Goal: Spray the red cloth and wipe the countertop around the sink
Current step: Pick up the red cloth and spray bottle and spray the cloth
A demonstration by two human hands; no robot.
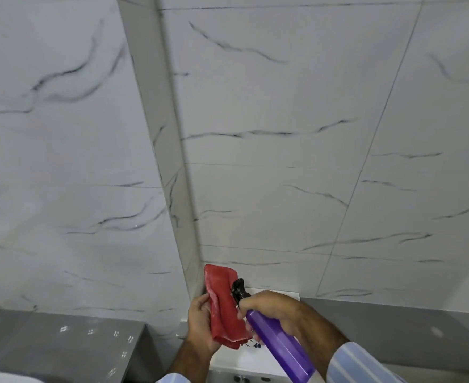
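Observation:
My left hand (200,324) holds a folded red cloth (223,308) upright in front of me, low in the view. My right hand (277,310) grips a purple spray bottle (280,346) by its neck, fingers on the trigger. The bottle's black nozzle (239,288) points at the cloth from the right and nearly touches it. Below the hands a white strip of the sink edge (244,360) shows, with small metal fittings at the bottom of the view.
White marble-pattern tiled walls (283,134) meet in a corner (172,161) straight ahead. A grey ledge (62,344) lies at the lower left and a grey surface (393,324) runs along the wall at the right.

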